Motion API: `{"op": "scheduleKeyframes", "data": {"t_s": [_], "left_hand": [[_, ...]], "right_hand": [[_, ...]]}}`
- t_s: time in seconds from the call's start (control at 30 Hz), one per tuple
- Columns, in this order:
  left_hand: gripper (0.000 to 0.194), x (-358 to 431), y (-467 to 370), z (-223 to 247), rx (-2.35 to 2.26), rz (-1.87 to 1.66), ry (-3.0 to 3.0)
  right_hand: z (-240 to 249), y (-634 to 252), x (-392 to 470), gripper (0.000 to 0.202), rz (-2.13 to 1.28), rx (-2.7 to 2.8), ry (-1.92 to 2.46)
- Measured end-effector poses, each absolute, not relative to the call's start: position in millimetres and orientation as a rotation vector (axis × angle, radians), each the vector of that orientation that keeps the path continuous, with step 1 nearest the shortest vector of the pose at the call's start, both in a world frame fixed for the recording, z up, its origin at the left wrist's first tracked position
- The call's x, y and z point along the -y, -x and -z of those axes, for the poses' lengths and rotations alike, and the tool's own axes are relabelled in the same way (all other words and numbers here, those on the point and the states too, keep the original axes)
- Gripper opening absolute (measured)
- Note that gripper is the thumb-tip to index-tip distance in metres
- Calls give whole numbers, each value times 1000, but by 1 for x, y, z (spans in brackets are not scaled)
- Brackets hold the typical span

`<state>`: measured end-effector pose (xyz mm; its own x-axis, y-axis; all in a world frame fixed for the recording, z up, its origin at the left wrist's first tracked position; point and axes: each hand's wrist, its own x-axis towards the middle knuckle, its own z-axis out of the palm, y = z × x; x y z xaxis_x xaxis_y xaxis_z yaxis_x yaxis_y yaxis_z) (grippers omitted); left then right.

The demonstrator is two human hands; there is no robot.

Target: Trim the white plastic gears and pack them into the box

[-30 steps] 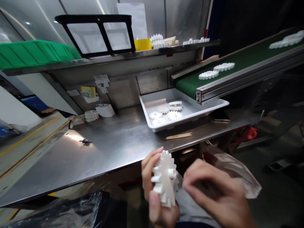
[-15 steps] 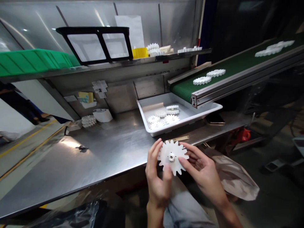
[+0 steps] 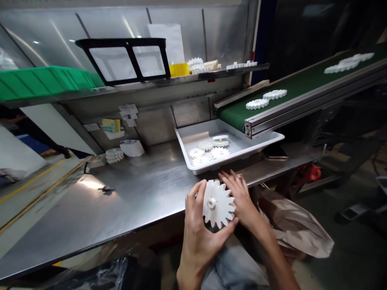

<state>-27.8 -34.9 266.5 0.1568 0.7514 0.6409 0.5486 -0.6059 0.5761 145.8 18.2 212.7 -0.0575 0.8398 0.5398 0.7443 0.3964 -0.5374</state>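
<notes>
A white plastic gear with a small raised hub faces me just in front of the table's edge. My left hand is closed on it, fingers at its left rim and thumb below. Behind the gear, my right hand stretches over the table edge with its fingers extended. Those fingers lie by a small tan strip, which they mostly cover. Several similar gears lie in the white tray beyond my hands.
A green conveyor belt carrying several gears slopes down to the tray. A dark phone-like slab lies right of the tray. A small dark tool rests on the steel table. At right hangs a brown bag.
My right hand has let go of the gear and reached forward to the table edge by the tan strip. The gear has turned somewhat in my left hand, whose thumb has moved to its lower rim.
</notes>
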Motion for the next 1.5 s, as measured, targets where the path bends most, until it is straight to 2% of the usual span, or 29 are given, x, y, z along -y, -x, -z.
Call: {"op": "scheduleKeyframes", "data": {"t_s": [0.17,0.43,0.67,0.87,0.97,1.03,1.2,1.4,1.5], "left_hand": [[93,41,29,-271,-1227,-1578,-2141],[90,40,28,-265,-1051,-1568,-1908],[96,42,30,-264,-915,-1571,-2009],[98,40,28,-252,-673,-1542,-1772],[95,39,26,-250,-569,-1480,-1631],[94,40,25,-251,-532,-1441,-1557],[87,41,19,-254,-402,-1383,-1436],[83,41,14,-256,-345,-1346,-1394],[87,40,16,-257,-386,-1337,-1462]], "right_hand": [[-194,-140,-16,47,-110,1853,1430],[-204,-165,-5,21,-147,1777,1325],[-217,-175,5,16,-297,1595,1241],[-249,-174,38,35,-845,1101,816],[-264,-168,58,20,-1049,1070,685],[-270,-163,70,18,-1092,1058,747],[-281,-152,79,19,-804,1208,958],[-289,-148,77,45,-590,1473,882],[-288,-149,77,47,-558,1518,870]]}}
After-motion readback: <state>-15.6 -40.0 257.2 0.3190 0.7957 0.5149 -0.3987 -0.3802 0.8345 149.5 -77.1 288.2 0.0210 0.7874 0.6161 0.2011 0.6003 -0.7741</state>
